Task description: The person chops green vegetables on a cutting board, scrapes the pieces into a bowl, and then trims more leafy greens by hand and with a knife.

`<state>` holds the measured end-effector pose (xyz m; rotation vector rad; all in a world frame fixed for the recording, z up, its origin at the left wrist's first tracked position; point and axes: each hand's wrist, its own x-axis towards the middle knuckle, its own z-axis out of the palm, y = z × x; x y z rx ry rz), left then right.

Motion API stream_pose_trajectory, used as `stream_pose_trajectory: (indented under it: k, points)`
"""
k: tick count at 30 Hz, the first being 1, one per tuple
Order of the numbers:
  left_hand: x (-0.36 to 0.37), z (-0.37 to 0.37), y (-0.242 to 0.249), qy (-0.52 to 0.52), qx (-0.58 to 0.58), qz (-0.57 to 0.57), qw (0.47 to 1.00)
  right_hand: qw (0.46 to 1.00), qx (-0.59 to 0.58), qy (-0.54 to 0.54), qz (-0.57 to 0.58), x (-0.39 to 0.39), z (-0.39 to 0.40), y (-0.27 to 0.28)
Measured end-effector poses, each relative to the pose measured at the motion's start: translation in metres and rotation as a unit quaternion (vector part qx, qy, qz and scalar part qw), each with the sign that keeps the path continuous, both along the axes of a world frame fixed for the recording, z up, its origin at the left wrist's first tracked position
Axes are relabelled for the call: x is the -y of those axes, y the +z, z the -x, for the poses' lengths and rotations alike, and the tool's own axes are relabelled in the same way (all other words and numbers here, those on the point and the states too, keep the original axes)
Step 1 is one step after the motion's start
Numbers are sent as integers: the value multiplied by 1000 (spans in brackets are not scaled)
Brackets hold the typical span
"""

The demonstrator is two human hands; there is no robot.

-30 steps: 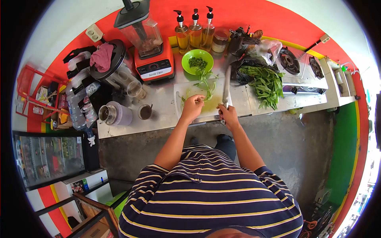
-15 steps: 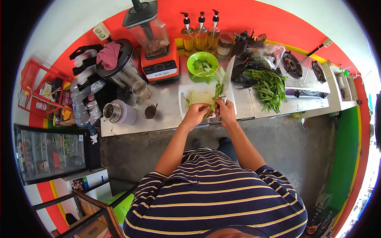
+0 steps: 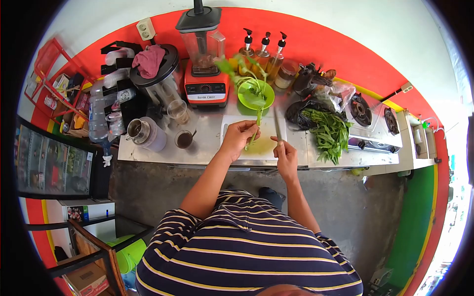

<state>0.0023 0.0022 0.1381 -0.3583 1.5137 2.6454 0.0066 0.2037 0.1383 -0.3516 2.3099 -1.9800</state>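
Note:
My left hand (image 3: pixel 239 139) is closed round a leafy green stem (image 3: pixel 258 118), raised over the white cutting board (image 3: pixel 229 120); its leafy tops lean up and left, blurred, past the green bowl (image 3: pixel 268 96). In my right hand (image 3: pixel 286 157), to the right, is a knife (image 3: pixel 277 121) with its blade pointing away from me. The bowl stands behind the board with cut greens in it. A bunch of leafy greens (image 3: pixel 331 135) lies on the counter to the right, partly on a black plastic bag (image 3: pixel 295 115).
A red blender (image 3: pixel 206 89), pump bottles (image 3: pixel 274 64) and a lidded jar (image 3: pixel 286 75) line the back. On the left are a metal flask (image 3: pixel 146 134), a dark-filled cup (image 3: pixel 184 140) and a clear cup (image 3: pixel 177 112). At right stands a gas stove (image 3: pixel 377 126).
My hands have moved apart. The stem in my left hand is lifted, its leafy tops now up and left of the bowl. The knife has come down and left. The view has shifted.

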Motion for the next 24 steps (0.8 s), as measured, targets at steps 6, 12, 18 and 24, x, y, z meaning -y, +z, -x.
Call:
stream_pose_trajectory:
  k: [6, 12, 18, 24]
  points:
    - [-11, 5, 4, 23, -21, -48, 998, 992, -91, 23, -79, 10, 3, 28]
    - [-21, 8, 6, 25, -36, -49, 998, 974, -122, 22, -188, 22, 8, 54]
    - [-17, 6, 25, -34, -32, -89, 995, 970, -158, 3, -183, 27, 18, 47]
    - [-20, 12, 13, -6, -54, 13, 998, 955, -196, -7, -223, 30, 19, 49]
